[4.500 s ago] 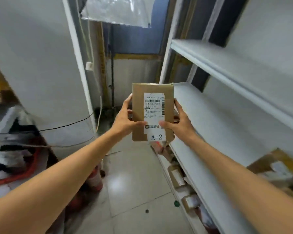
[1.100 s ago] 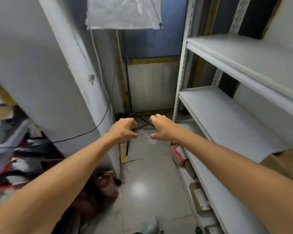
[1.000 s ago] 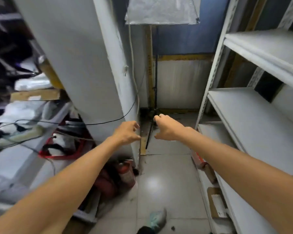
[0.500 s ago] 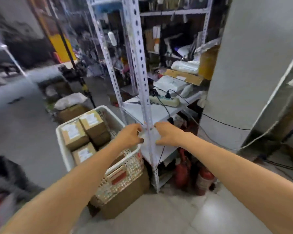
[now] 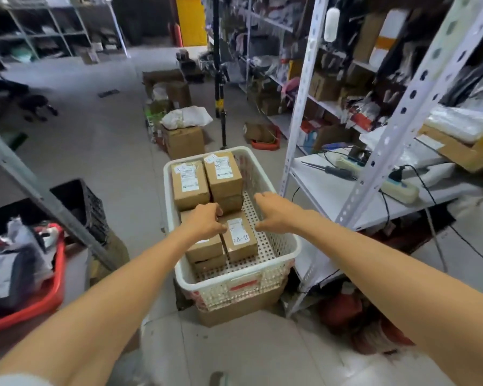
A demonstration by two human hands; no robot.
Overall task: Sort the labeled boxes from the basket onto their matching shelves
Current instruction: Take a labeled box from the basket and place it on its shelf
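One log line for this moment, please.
left hand: curled over brown cardboard boxes, grip unclear | right hand: open, empty | A-2-labelled box: in white perforated plastic basket

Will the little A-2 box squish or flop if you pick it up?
Probably not: the A-2 box looks like stiff cardboard with crisp edges. Likely light, since it's small. Its flat sides shouldn't roll.

1. Basket (image 5: 234, 285): white perforated plastic, upright, beneath the fingers.
2. A-2 box (image 5: 240, 236): brown cardboard, label up, flat between left fingers (image 5: 216, 215) and right fingers (image 5: 261, 196).
3. Stacked box (image 5: 204, 247): just beside it, partly under the left fingers.
4. Far boxes (image 5: 188, 183): two, labels up, beyond the fingers.
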